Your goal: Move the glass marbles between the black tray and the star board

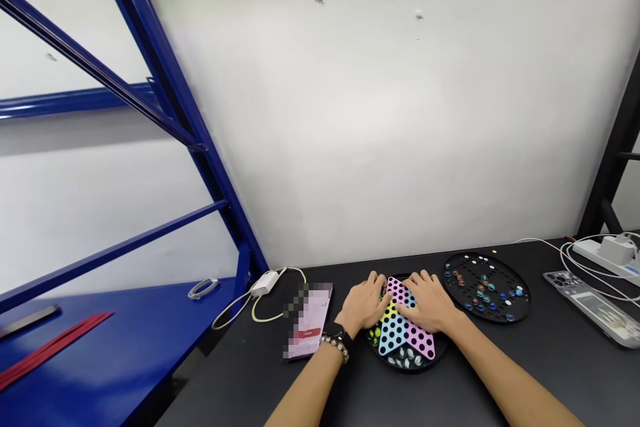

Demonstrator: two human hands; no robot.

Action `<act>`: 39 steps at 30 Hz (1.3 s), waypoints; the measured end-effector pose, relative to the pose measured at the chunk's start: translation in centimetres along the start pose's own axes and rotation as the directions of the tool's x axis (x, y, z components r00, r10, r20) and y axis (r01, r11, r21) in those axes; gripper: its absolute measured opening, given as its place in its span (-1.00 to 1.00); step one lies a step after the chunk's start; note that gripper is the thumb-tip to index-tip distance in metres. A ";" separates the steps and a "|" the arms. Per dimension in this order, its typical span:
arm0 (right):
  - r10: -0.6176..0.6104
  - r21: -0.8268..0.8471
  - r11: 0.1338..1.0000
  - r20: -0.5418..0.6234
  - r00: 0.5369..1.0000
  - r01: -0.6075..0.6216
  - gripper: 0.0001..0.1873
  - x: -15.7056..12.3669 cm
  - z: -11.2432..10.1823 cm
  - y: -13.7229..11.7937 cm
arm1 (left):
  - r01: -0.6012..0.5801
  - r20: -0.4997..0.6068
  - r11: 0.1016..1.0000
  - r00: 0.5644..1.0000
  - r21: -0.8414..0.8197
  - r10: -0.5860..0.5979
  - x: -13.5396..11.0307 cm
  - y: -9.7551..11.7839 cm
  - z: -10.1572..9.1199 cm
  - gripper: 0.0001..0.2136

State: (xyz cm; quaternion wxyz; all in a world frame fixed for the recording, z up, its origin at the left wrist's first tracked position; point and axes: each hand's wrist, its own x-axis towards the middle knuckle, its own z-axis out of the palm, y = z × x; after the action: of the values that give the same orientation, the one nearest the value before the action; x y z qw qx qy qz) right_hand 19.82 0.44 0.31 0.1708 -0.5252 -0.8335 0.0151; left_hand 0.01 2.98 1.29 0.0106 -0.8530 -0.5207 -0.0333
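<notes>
A star-shaped Chinese checkers board [396,328] with pink, yellow and blue sections full of black holes lies in a round black tray [424,367]. Clear-white marbles [406,359] sit in the near gap of the tray, and yellow-green marbles [375,333] in the gap at left. My left hand [364,303] rests on the board's left side, fingers stretched towards the far rim and thumb inward. Over its right side lies my right hand [431,303], fingers apart, thumb on the coloured surface. Both palms hide parts of the board and tray.
Right of the tray lies a round black perforated board [500,310] with several coloured marbles. A phone [315,320] is at left near a white adapter [265,283] and cable. Another phone [597,307] and a power strip [605,257] are at far right. Blue metal framing [200,140] stands left.
</notes>
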 end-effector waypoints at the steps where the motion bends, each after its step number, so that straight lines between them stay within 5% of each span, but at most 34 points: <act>1: -0.001 -0.003 1.000 0.000 1.000 0.001 -0.45 0.0 0.0 0.0 | 0.000 0.002 1.000 1.000 0.002 0.000 0.1 0.0 0.0 -0.72; 19: -0.004 -0.018 1.000 0.004 1.000 0.004 -0.46 0.0 0.3 0.2 | 0.004 0.055 0.999 0.998 0.051 -0.007 0.6 -0.2 0.4 -0.67; 30: -0.003 -0.005 1.000 0.009 1.000 0.003 -0.48 0.1 0.2 0.3 | -0.039 -0.029 0.997 0.999 0.070 0.041 0.2 0.2 0.1 -0.74; 39: 0.000 -0.005 1.000 -0.017 1.000 0.000 -0.52 0.0 -0.2 0.1 | 0.000 0.039 0.999 0.999 0.048 -0.002 1.1 -0.4 0.5 -0.70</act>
State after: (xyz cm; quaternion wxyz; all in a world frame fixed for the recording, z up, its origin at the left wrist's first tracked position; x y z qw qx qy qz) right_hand 20.00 0.40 0.50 0.1765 -0.5256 -0.8322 0.0086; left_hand 0.17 4.18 0.82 0.0208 -0.8528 -0.5218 -0.0040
